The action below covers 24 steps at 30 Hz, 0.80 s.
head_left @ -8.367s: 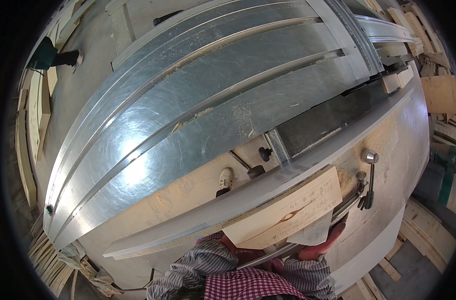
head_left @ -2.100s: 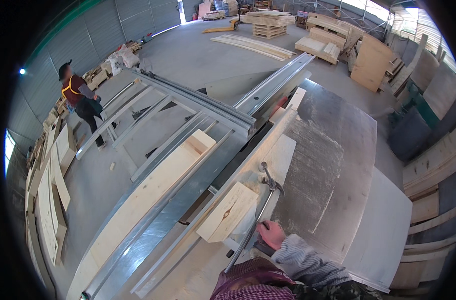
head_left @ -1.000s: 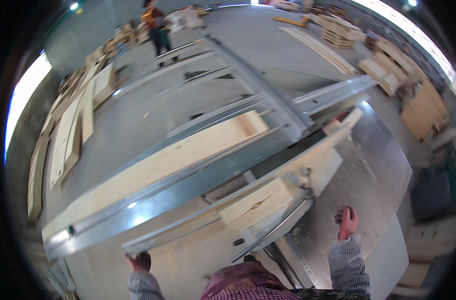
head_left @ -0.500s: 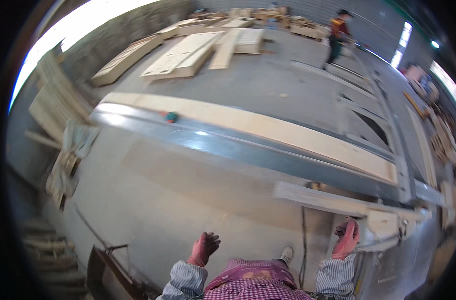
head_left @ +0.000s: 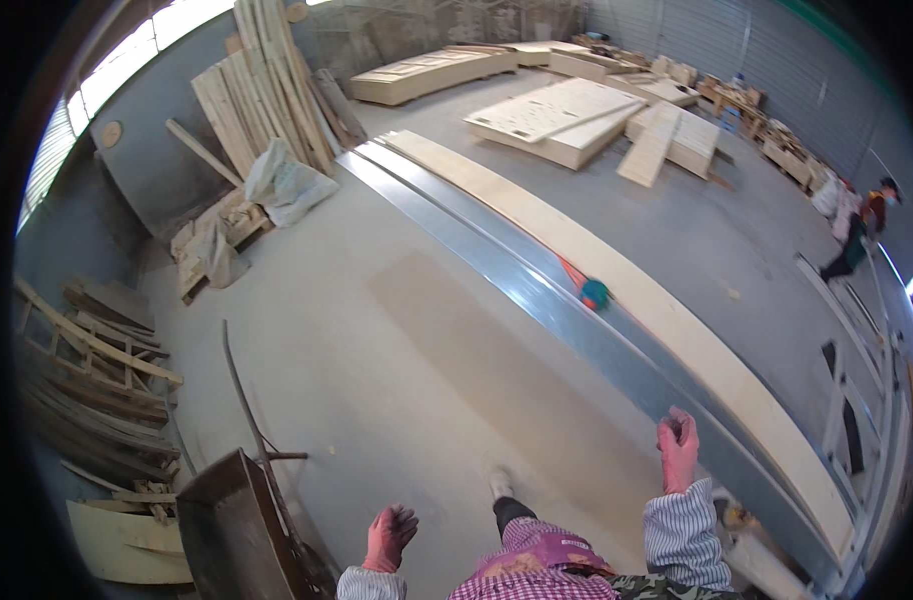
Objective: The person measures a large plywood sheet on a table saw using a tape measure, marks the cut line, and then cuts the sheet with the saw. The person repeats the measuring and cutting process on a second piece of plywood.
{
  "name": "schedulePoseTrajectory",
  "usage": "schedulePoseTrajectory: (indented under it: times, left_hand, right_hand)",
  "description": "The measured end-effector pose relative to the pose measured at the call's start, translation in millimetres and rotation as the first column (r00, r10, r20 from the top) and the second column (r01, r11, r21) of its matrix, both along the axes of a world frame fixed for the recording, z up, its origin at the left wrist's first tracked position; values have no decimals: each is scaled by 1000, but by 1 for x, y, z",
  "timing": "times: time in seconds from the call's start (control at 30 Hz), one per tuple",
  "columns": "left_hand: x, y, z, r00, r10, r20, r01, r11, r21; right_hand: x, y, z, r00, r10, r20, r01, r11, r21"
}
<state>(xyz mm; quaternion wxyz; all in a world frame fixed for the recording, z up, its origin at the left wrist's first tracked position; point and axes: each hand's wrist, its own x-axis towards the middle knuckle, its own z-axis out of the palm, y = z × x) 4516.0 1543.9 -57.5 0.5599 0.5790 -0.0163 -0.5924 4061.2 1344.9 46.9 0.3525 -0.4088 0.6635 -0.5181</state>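
Observation:
My left hand (head_left: 390, 535) in a red glove hangs at my side over the concrete floor, fingers loosely curled, holding nothing. My right hand (head_left: 678, 448), also red-gloved, is raised near a long metal rail (head_left: 537, 290) with its fingers curled in and nothing in it. A long pale wooden plank (head_left: 617, 280) lies along the far side of the rail. A small teal and orange tool (head_left: 591, 291) rests between rail and plank. My foot (head_left: 499, 484) shows on the floor ahead.
A dark metal cart (head_left: 239, 530) stands at the lower left. Scrap timber (head_left: 87, 370) is piled at the left, boards (head_left: 267, 90) lean on the back wall, flat panel stacks (head_left: 567, 115) lie further off. Another person (head_left: 857, 235) stands at the far right.
My view has swung left, away from the saw table to the open floor. Both hands hang free; the right one earlier held a clamp handle at the table.

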Motion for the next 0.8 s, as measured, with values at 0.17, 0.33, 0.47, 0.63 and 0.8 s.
schedulePoseTrajectory:
  times: [0.17, 0.33, 0.47, 0.63, 0.8]
  left_hand:
    - [120, -41, -21, 942, 317, -108, -306, 946, 105]
    - [166, -14, -36, 878, 471, 87, -445, 735, 511]
    - [187, -10, -64, 864, 483, 144, -471, 675, 568]
    - [310, -90, -117, 863, 504, 35, -424, 685, 592]
    - [539, -244, -121, 845, 514, -147, -462, 840, 285]
  right_hand:
    - [71, -201, -14, 797, 78, -598, -53, 997, 61]
    - [133, -330, -30, 787, 118, -606, 58, 963, 263]
    - [176, -363, -62, 516, 72, -853, 386, 870, 306]
    - [205, -373, -72, 484, -100, -869, 556, 802, 217]
    - [306, -428, -105, 483, -435, -760, 606, 793, -68]
